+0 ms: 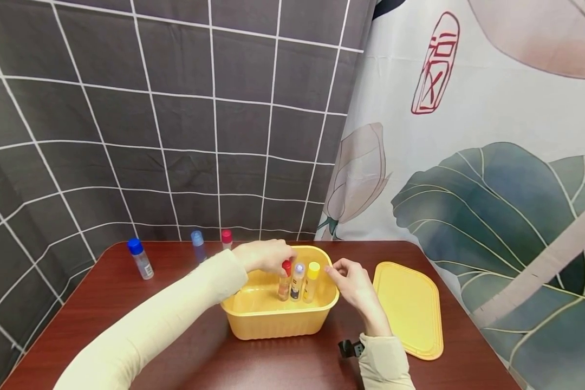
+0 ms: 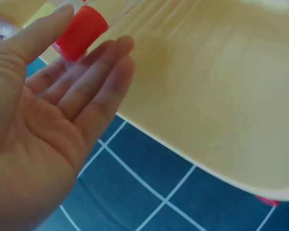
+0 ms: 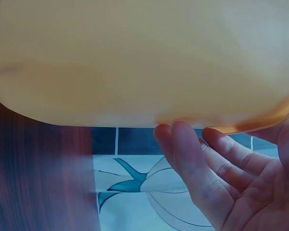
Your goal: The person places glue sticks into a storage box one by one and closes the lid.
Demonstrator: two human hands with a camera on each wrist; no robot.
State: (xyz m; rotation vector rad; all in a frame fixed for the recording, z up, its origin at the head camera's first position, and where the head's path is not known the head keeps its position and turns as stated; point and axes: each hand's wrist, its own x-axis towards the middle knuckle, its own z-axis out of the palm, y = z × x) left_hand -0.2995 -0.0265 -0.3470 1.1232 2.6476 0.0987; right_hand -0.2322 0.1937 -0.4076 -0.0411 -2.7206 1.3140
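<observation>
My left hand point(image 1: 265, 254) reaches over the far rim of a yellow plastic bin point(image 1: 278, 326). Its thumb and fingers pinch the red cap point(image 2: 82, 32) of a small clear bottle point(image 1: 284, 287), which stands upright inside the bin. Beside it in the bin are a bottle with a pale lilac cap point(image 1: 297, 281) and one with a yellow cap point(image 1: 312, 281). At the bin's right end, my right hand point(image 1: 353, 281) holds the rim between thumb and fingers; the right wrist view shows the fingertips point(image 3: 185, 137) against the bin's edge.
Behind and left of the bin stand bottles with a dark blue cap point(image 1: 140, 259), a light blue cap point(image 1: 197, 245) and a magenta cap point(image 1: 226, 238). A flat yellow lid point(image 1: 409, 309) lies right of the bin on the brown table point(image 1: 190, 346). Hanging cloths back the table.
</observation>
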